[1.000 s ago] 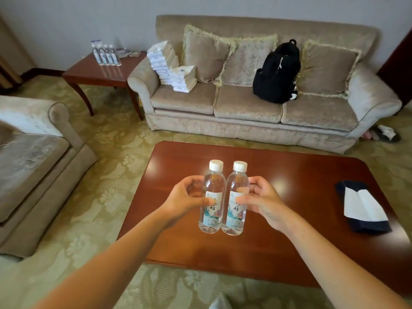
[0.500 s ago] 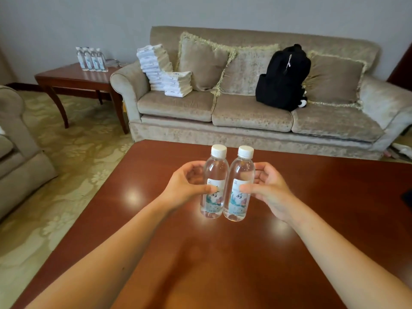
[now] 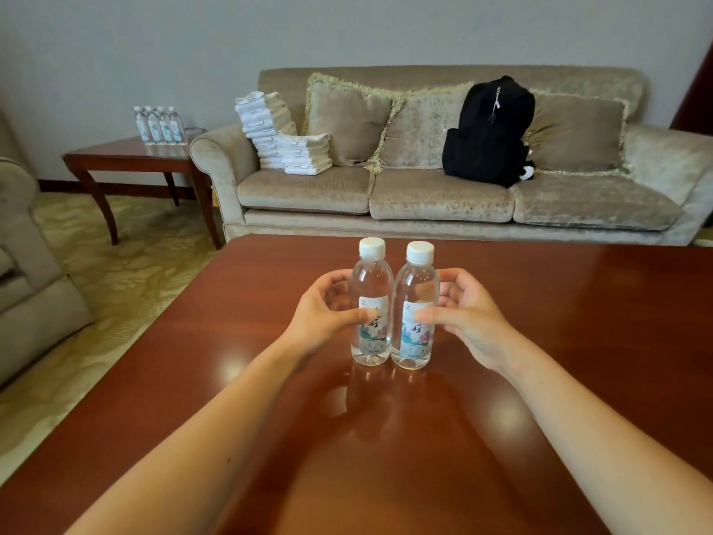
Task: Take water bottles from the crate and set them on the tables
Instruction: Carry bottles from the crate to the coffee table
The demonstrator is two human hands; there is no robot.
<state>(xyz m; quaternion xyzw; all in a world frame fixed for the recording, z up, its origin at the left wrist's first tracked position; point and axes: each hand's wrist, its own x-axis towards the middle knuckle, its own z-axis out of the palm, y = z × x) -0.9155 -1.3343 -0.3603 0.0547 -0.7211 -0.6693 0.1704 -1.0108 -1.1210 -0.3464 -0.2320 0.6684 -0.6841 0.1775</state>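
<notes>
Coffee table (image 3: 540, 322): set-down step, seemingly.
Left hand (image 3: 324, 322): gripped left bottle (image 3: 370, 299).
Right hand (image 3: 467, 318): gripped right bottle (image 3: 416, 291).
Next: probably gentle release, both upright.

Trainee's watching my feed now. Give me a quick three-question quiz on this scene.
1. True or false: the left hand grips the left bottle and the right hand grips the right bottle, both over the coffee table.
2. What leans against the sofa back? A) crate B) black backpack C) lamp
3. How many bottles stand on the side table?
Key: 1 true; 2 B; 3 four.
</notes>
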